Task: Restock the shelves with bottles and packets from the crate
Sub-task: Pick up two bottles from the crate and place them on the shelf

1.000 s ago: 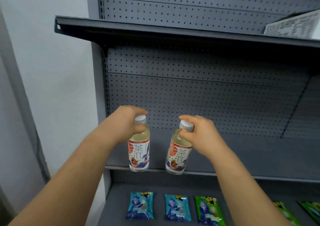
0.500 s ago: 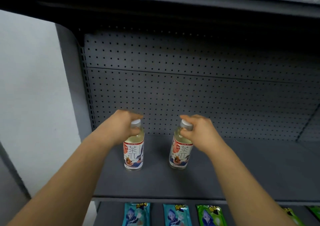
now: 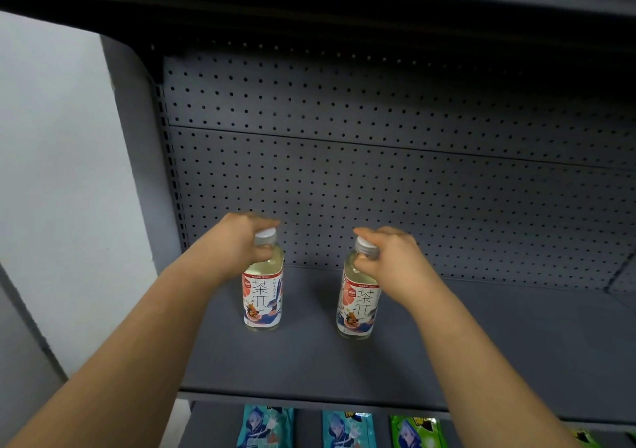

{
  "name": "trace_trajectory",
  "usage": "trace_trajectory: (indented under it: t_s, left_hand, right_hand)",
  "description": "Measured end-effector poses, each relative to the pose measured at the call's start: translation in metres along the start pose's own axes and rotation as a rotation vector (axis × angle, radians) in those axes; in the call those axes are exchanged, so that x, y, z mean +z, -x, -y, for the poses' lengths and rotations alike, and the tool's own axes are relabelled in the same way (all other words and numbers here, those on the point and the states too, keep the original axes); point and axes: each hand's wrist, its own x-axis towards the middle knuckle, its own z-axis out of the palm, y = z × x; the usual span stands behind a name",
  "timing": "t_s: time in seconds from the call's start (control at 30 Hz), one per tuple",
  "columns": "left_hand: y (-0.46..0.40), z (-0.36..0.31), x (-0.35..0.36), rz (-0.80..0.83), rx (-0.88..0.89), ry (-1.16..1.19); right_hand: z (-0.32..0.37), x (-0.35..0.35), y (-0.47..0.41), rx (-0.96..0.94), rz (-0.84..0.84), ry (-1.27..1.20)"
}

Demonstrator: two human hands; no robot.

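Both bare forearms are reaching forward, side by side; the left hand (image 3: 241, 241) and right hand (image 3: 389, 258) are each curling fingers in a downward grip.

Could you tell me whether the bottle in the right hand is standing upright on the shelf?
Nearly upright: the right bottle leans slightly, base on the shelf, neck gripped by the right hand.

A grey perforated metal back panel (image 3: 378, 172) fills the middle of the view. Left of the panel runs a slotted grey upright post (image 3: 137, 158). Further left of that post stands a plain pale wall (image 3: 51, 172).
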Motion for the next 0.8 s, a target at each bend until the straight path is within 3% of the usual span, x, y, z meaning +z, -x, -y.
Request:
trace_trajectory:
  t_s: [0.8]
  left_hand:
    - [-0.0019,0.0049,-0.0004,0.048,-0.007,-0.005]
  right_hand:
    - [0.0002,-0.008,0.0031,0.052,0.058,0.055]
